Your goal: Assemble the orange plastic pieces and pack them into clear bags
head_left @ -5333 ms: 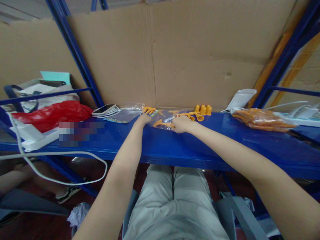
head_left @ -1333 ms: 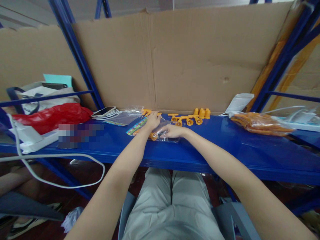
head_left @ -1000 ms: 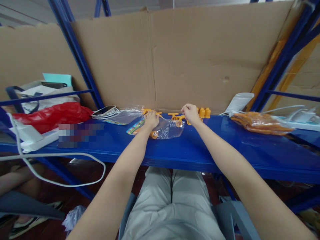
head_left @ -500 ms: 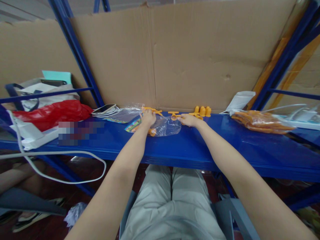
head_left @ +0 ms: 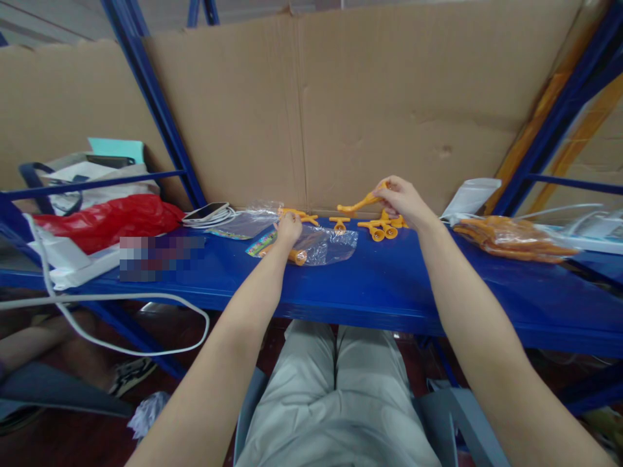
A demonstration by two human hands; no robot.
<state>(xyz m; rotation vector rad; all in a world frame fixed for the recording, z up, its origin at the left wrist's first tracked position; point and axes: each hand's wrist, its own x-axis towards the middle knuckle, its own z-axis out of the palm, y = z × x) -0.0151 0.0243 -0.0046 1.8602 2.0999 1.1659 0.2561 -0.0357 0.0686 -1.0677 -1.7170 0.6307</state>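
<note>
My right hand (head_left: 399, 200) is raised above the table and pinches a long orange plastic piece (head_left: 357, 203), tilted with its narrow end to the left. Below it, several T-shaped orange pieces with round cups (head_left: 382, 231) lie together. One more T-shaped piece (head_left: 340, 224) lies to their left. My left hand (head_left: 289, 228) is closed at the clear plastic bag (head_left: 331, 248); what its fingers hold is hidden. An orange tube end (head_left: 297, 257) shows in that bag beside the wrist. Behind the left hand are orange branched pieces (head_left: 304, 216).
Left along the blue table (head_left: 350, 292) are a second clear bag (head_left: 238, 226), a phone (head_left: 207, 211) on coiled white cable and a red bag (head_left: 117, 220). A bagged orange bundle (head_left: 506, 239) lies right. Cardboard (head_left: 360, 110) stands behind. A person's shoe (head_left: 130, 376) shows lower left.
My right hand has risen and moved right, lifting the long orange piece off the table. The T-shaped pieces it covered now show. My left hand has stayed by the bag, its fingers more curled.
</note>
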